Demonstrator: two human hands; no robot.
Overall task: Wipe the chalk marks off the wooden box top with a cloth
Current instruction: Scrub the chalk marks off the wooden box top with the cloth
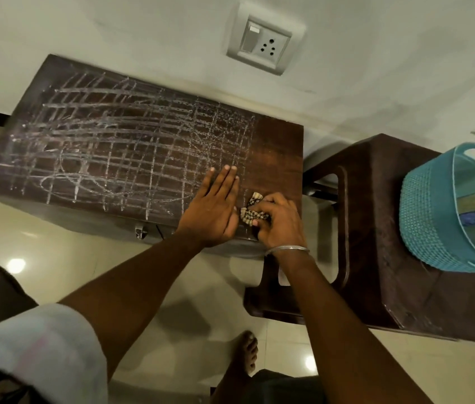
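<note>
Against the wall, the box (277,147) carries chalk (113,141) across all but its right strip. Our right hand (282,225) clutches the bunched cloth (255,214) at the near right corner, and our left hand (215,208) lies flat, fingers straight, beside it. We should press firmly, sweeping leftward in overlapping strokes.

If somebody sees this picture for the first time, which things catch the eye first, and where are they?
First the white chalk marks, a scribbled grid over most of the dark wooden box top, except a bare strip at its right end. At the box's near right corner the left hand lies flat while the right hand grips a patterned cloth. A teal basket sits on a brown stool to the right.
</note>
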